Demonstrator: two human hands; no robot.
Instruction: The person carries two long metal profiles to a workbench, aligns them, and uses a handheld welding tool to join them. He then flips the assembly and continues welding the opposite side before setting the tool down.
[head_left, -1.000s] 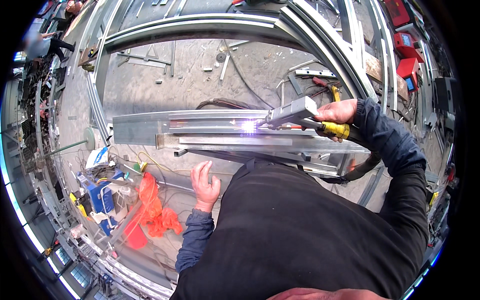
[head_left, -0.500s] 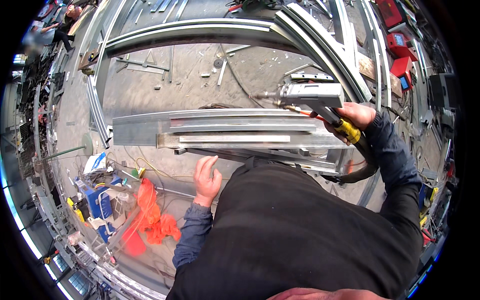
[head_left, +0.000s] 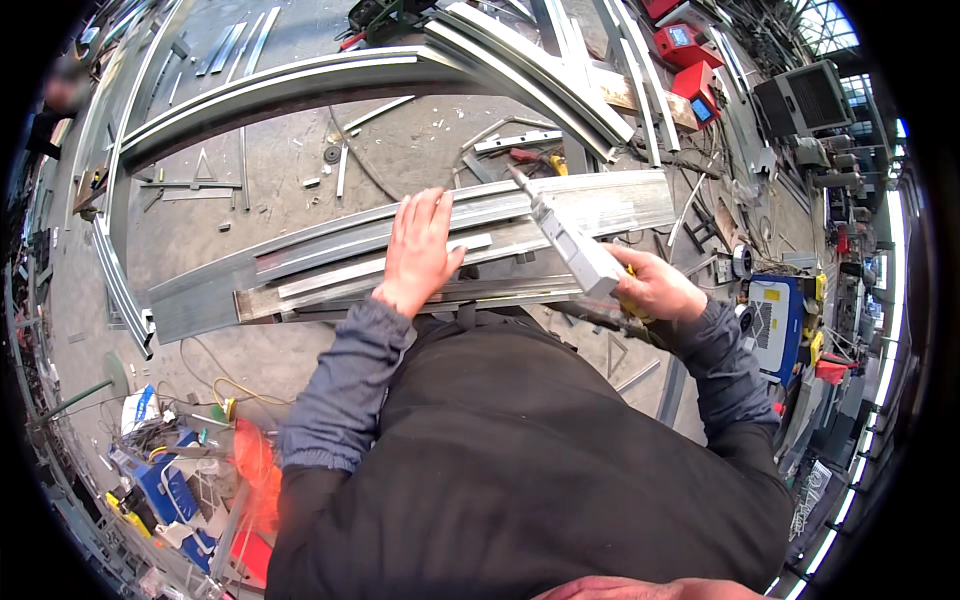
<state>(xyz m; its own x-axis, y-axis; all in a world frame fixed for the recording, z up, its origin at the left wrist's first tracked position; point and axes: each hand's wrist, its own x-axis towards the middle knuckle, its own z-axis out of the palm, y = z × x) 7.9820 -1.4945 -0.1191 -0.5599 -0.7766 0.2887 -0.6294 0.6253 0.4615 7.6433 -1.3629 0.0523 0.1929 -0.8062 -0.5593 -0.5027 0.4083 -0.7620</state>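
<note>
My right hand is wrapped around the yellow-and-black grip of a grey welding gun. The gun's thin nozzle points away from me and to the left, above the long steel profiles. My left hand lies flat across these profiles, fingers stretched out and pointing away. Under it, narrow silver channels rest lengthwise on a wider flat steel beam. A short light strip lies along the near side. Whether the nozzle touches metal cannot be made out.
Beyond the work stands a large steel frame, with stacked profiles at its right. Red machines stand at the far right. A blue-and-white unit is at right. Orange-red sheeting and a blue case lie lower left.
My left hand has come up and forward onto the steel profiles. My right hand has drawn the welding gun nearer and turned its nozzle away from me. The view has swung right.
</note>
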